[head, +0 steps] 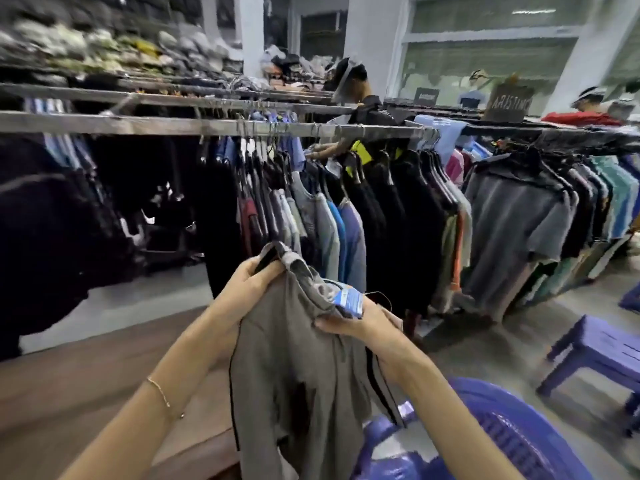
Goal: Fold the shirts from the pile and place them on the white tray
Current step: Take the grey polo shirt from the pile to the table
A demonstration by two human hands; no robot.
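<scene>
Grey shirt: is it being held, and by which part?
Yes. Both hands hold the grey shirt up by its top edge: left hand at one shoulder, right hand at the other, beside the blue tag.

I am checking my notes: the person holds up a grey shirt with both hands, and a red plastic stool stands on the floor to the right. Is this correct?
Not quite. The head view shows the stool is purple-blue, not red. The rest holds: both the left hand and right hand hold up the grey shirt.

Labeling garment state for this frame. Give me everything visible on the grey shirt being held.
The grey shirt looks like soft knit fabric with thin dark stripes down its sides. It hangs unfolded, held up in the air by its top edge: the left hand grips one upper corner, the right hand pinches the other. A blue tag sits at the top by the right hand. Its lower part runs out of frame.
</scene>
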